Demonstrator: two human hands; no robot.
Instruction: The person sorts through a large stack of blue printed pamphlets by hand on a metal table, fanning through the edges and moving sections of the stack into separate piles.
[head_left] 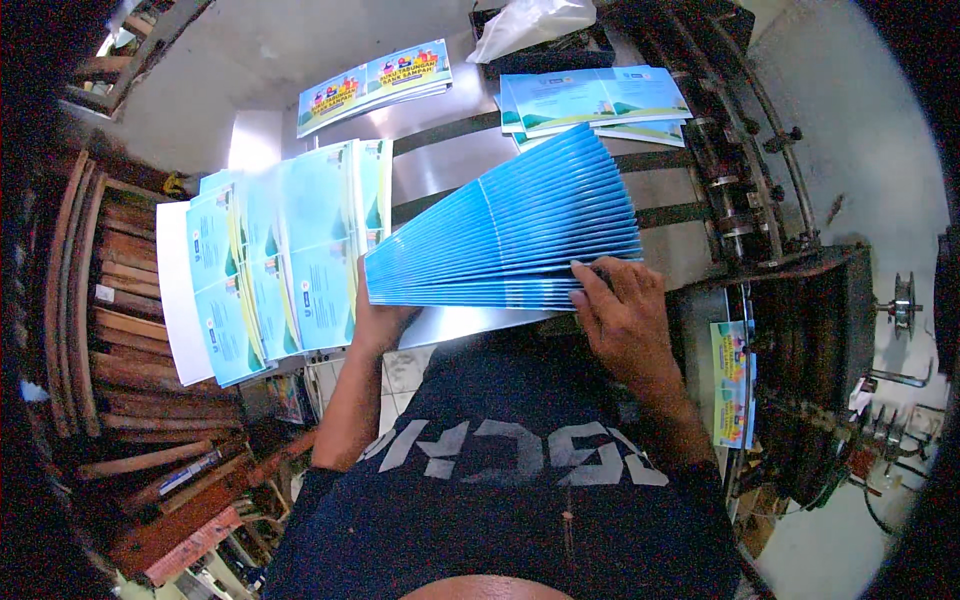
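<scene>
A thick stack of blue printed sheets (500, 220) is fanned out in front of me, its edges spread wide on the right and gathered at the left. My left hand (376, 318) is closed around the narrow left end, with most of its fingers hidden behind the sheets. At the lower right corner, the thumb and fingers of my right hand (622, 310) pinch the edges of the lowest sheets. Beside my left hand lie overlapping piles of light blue and green printed sheets (322, 290).
On the metal table (440, 170) are a pile of colourful printed covers (375, 88) and a blue sheet pile (595, 100). Behind them sits a black tray with a plastic bag (530, 25). Machine rollers (735, 200) line the right; more covers (733, 385) hang below. A wooden rack (130, 290) stands left.
</scene>
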